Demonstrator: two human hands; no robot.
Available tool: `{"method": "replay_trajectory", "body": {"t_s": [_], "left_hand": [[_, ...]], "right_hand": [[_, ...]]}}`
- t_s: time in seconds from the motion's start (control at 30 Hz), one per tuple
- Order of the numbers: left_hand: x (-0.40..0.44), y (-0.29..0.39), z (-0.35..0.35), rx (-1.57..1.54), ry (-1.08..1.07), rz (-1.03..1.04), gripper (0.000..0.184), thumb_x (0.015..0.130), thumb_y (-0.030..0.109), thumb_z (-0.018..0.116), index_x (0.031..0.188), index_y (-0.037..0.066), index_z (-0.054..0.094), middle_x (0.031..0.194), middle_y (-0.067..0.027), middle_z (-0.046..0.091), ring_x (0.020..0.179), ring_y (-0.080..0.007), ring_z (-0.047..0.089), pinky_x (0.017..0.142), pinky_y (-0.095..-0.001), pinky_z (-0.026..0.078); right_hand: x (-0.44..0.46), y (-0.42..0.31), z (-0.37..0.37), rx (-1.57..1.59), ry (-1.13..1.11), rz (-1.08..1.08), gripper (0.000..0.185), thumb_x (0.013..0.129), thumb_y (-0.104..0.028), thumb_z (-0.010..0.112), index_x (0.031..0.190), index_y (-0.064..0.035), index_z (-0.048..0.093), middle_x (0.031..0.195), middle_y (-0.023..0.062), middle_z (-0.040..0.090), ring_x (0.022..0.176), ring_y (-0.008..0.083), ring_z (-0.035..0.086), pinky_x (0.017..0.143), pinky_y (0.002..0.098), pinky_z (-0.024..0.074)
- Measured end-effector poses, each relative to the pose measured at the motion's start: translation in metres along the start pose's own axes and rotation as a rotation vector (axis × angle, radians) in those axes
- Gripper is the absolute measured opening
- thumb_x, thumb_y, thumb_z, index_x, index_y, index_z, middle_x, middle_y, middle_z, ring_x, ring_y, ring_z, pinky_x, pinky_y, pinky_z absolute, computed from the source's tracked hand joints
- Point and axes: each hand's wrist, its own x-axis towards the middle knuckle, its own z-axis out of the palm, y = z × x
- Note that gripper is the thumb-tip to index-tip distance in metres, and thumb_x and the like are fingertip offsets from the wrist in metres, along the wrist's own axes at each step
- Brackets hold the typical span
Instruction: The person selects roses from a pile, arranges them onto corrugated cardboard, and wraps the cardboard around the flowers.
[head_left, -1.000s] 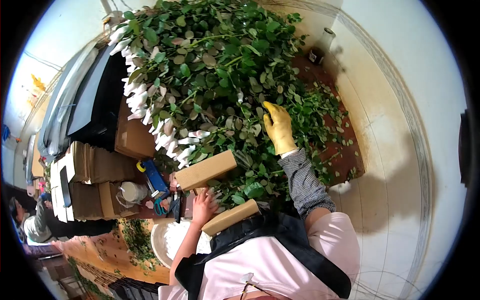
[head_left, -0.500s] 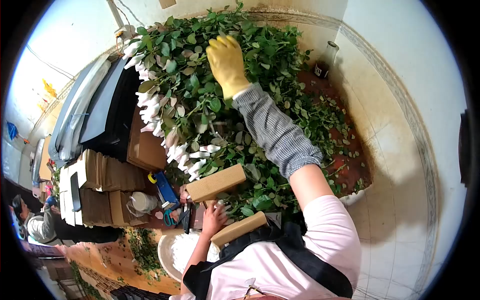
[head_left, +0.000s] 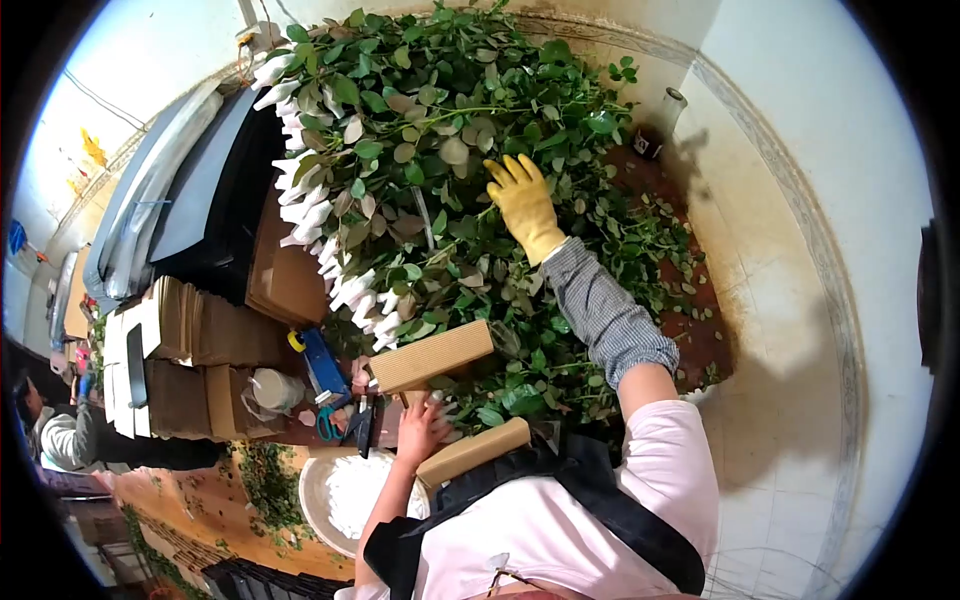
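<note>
A large heap of leafy green stems (head_left: 390, 160) covers the work surface. White-wrapped flower heads (head_left: 305, 210) line its left side. My right hand (head_left: 525, 205), in a yellow rubber glove with a grey knit sleeve above it, is over the middle of the heap. Its fingers are spread, with nothing in them. My bare left hand (head_left: 425, 430) is low in the view, between two corrugated cardboard pieces, the upper one (head_left: 432, 357) and the lower one (head_left: 473, 450). Its fingers are curled near a whitish item; what they hold is mostly hidden.
A round tub (head_left: 312, 490) of white pieces stands below my left arm. Teal scissors (head_left: 327, 424), a blue tool (head_left: 322, 362) and stacked cardboard (head_left: 215, 330) lie to the left. A glass bottle (head_left: 660, 120) stands by the wall corner. Another person (head_left: 70, 430) is at far left.
My right hand has moved right and down from the upper part of the heap, and its fingers have spread. My left hand stays between the cardboard pieces. The view has shifted slightly.
</note>
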Motion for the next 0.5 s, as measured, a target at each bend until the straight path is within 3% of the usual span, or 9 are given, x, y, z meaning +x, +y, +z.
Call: {"method": "replay_trajectory", "body": {"t_s": [0.03, 0.1, 0.13, 0.2, 0.23, 0.3, 0.37, 0.43, 0.5], "left_hand": [[0.001, 0.000, 0.000, 0.017, 0.008, 0.004, 0.057, 0.075, 0.032, 0.079, 0.125, 0.011, 0.061, 0.144, -0.0115, 0.048, 0.123, -0.0340, 0.053, 0.099, -0.0519, 0.043], [0.002, 0.002, 0.000, 0.003, 0.027, 0.012, 0.055, 0.074, 0.030, 0.080, 0.123, 0.011, 0.063, 0.144, -0.0119, 0.048, 0.123, -0.0338, 0.053, 0.099, -0.0515, 0.043], [0.001, 0.004, 0.000, 0.007, 0.032, 0.012, 0.054, 0.074, 0.029, 0.080, 0.122, 0.011, 0.063, 0.143, -0.0121, 0.048, 0.122, -0.0339, 0.053, 0.098, -0.0512, 0.043], [0.000, 0.007, 0.000, 0.015, 0.041, 0.011, 0.054, 0.073, 0.027, 0.081, 0.121, 0.011, 0.064, 0.143, -0.0124, 0.048, 0.120, -0.0342, 0.054, 0.097, -0.0506, 0.043], [0.000, 0.005, -0.001, -0.004, 0.028, 0.008, 0.054, 0.073, 0.026, 0.081, 0.122, 0.011, 0.064, 0.142, -0.0126, 0.048, 0.120, -0.0345, 0.054, 0.097, -0.0503, 0.043], [0.001, 0.004, 0.000, -0.010, 0.042, 0.013, 0.055, 0.072, 0.026, 0.081, 0.122, 0.012, 0.064, 0.141, -0.0125, 0.049, 0.119, -0.0349, 0.054, 0.096, -0.0501, 0.044], [0.001, 0.005, 0.000, -0.014, 0.040, 0.005, 0.055, 0.071, 0.025, 0.080, 0.122, 0.012, 0.064, 0.141, -0.0124, 0.049, 0.118, -0.0352, 0.055, 0.096, -0.0500, 0.044], [0.002, 0.008, -0.003, -0.039, 0.010, -0.046, 0.055, 0.071, 0.026, 0.080, 0.123, 0.012, 0.065, 0.141, -0.0128, 0.049, 0.119, -0.0347, 0.054, 0.098, -0.0507, 0.043], [0.001, 0.003, -0.001, -0.057, -0.001, -0.077, 0.055, 0.072, 0.027, 0.081, 0.122, 0.012, 0.066, 0.141, -0.0129, 0.050, 0.122, -0.0338, 0.053, 0.100, -0.0516, 0.043]], "right_hand": [[0.006, 0.010, -0.008, 0.038, 0.114, 0.008, 0.025, 0.090, -0.006, 0.055, 0.111, -0.0148, 0.067, 0.137, 0.0052, 0.061, 0.130, 0.0248, 0.052, 0.118, 0.0430, 0.0302], [0.032, 0.025, -0.025, 0.256, 0.476, 0.075, 0.030, 0.083, 0.006, 0.056, 0.107, -0.0083, 0.066, 0.122, 0.0112, 0.068, 0.117, 0.0293, 0.062, 0.109, 0.0475, 0.0412], [0.049, 0.029, -0.043, 0.344, 0.641, 0.046, 0.032, 0.085, 0.004, 0.055, 0.112, -0.0096, 0.065, 0.119, 0.0109, 0.068, 0.115, 0.0288, 0.062, 0.108, 0.0466, 0.0420], [0.083, 0.022, -0.078, 0.463, 0.672, 0.165, 0.031, 0.089, -0.006, 0.051, 0.117, -0.0107, 0.065, 0.115, 0.0098, 0.069, 0.107, 0.0295, 0.063, 0.097, 0.0396, 0.0478], [0.105, 0.014, -0.064, 0.754, 0.683, 0.279, 0.032, 0.088, -0.007, 0.053, 0.117, -0.0103, 0.065, 0.113, 0.0092, 0.069, 0.106, 0.0288, 0.063, 0.094, 0.0382, 0.0483], [0.141, 0.006, -0.031, 0.668, 0.577, 0.402, 0.033, 0.084, -0.008, 0.056, 0.116, -0.0096, 0.065, 0.111, 0.0084, 0.069, 0.104, 0.0270, 0.064, 0.092, 0.0370, 0.0485], [0.160, -0.011, 0.014, 0.348, 0.465, 0.411, 0.033, 0.083, -0.008, 0.057, 0.115, -0.0098, 0.065, 0.110, 0.0089, 0.069, 0.105, 0.0275, 0.062, 0.095, 0.0395, 0.0459], [0.172, -0.021, 0.050, 0.152, 0.516, 0.393, 0.034, 0.081, -0.008, 0.057, 0.114, -0.0100, 0.065, 0.110, 0.0094, 0.068, 0.105, 0.0281, 0.061, 0.099, 0.0421, 0.0434], [0.184, -0.021, 0.064, 0.162, 0.644, 0.382, 0.039, 0.081, -0.011, 0.058, 0.119, -0.0087, 0.062, 0.114, 0.0105, 0.067, 0.110, 0.0291, 0.060, 0.103, 0.0441, 0.0410]]}}
